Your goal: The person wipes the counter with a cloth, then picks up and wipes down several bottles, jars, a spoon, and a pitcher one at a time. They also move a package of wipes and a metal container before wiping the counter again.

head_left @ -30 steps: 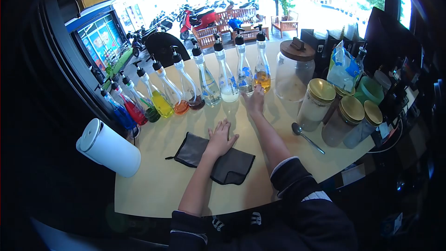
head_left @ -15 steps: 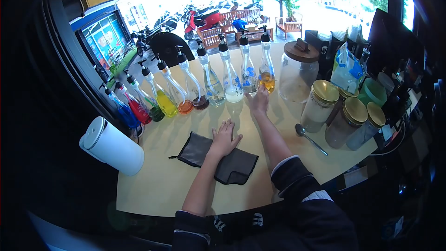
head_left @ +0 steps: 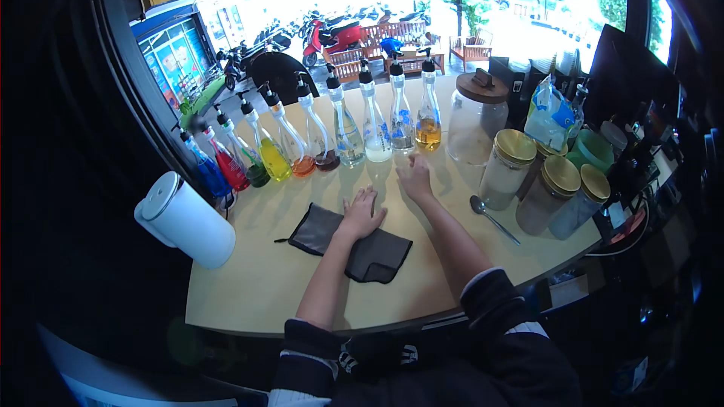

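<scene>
My left hand (head_left: 363,215) lies flat, fingers spread, over the upper edge of a dark grey cloth (head_left: 381,256) with black trim. My right hand (head_left: 415,181) is just in front of the bottle row, its fingers slightly bent and apart, with nothing visible in them. Closest to it are a clear pump bottle with blue markings (head_left: 402,132) and a pump bottle of amber liquid (head_left: 429,134). A pump bottle of whitish liquid (head_left: 377,143) stands left of these. The curved row continues with yellow (head_left: 276,162), red (head_left: 230,169) and blue (head_left: 209,171) bottles.
A white jug (head_left: 192,222) stands at the table's left. On the right are a large wooden-lidded jar (head_left: 477,124), several gold-lidded jars (head_left: 507,169) and a metal spoon (head_left: 495,220). The pale table (head_left: 249,298) has a curved front edge.
My right hand has drawn back from the base of the amber bottle, toward me and slightly left. My left hand stays on the cloth. The camera view has shifted a little.
</scene>
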